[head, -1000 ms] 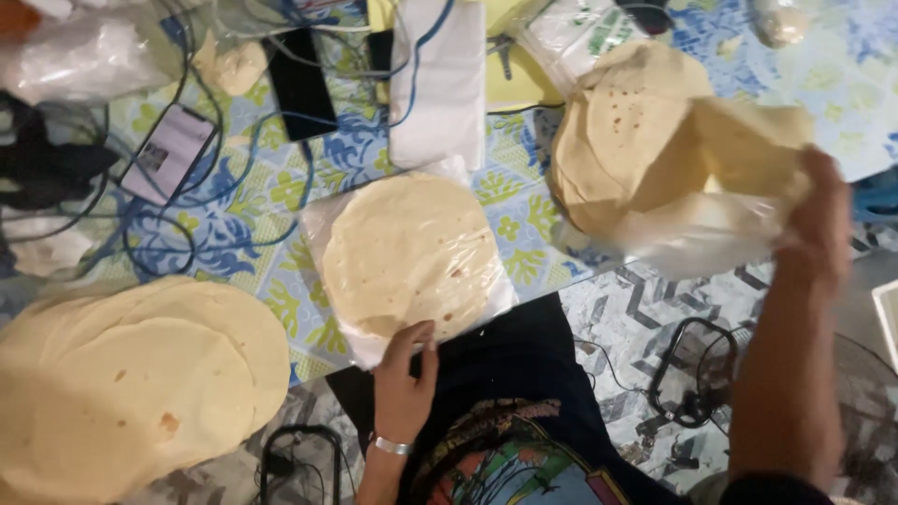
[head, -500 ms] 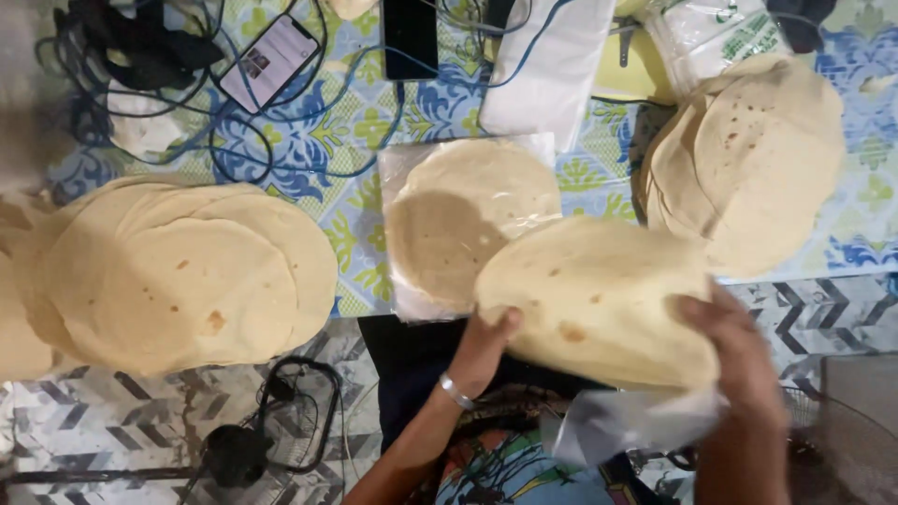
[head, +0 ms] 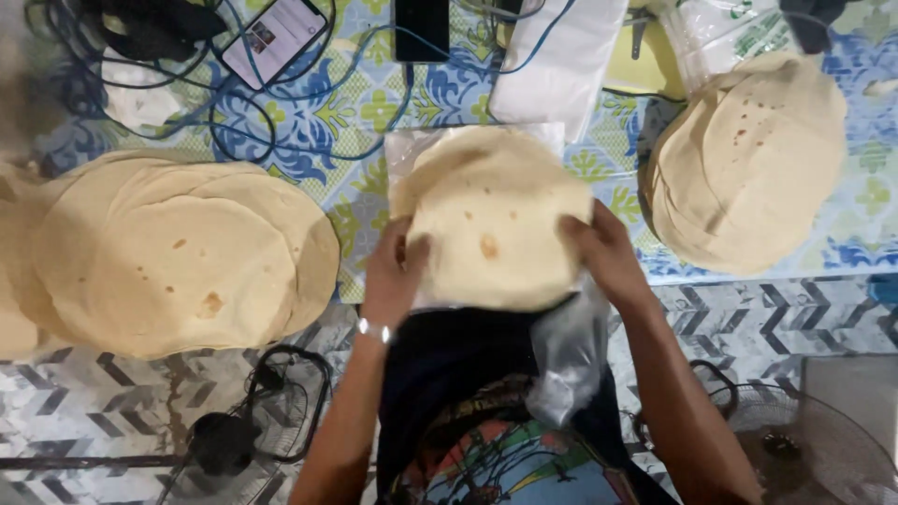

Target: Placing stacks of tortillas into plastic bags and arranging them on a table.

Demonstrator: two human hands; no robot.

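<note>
Blue-and-yellow patterned cloth (head: 374, 112) covers the floor where the work is laid; a pale flatbread (head: 496, 229) is gripped at its two side edges, left hand (head: 393, 276) and right hand (head: 608, 252) each clamped on it with fingers curled over the rim; it is held just above a clear plastic sheet (head: 412, 150) bearing more flatbread; a crumpled plastic bag (head: 566, 360) hangs below the right fingers; a wide stack (head: 178, 252) lies well left of the left fingers, another stack (head: 748, 159) right of the right fingers; phones and cables lie beyond; an even lowering, edges aligned, would probably be best.
</note>
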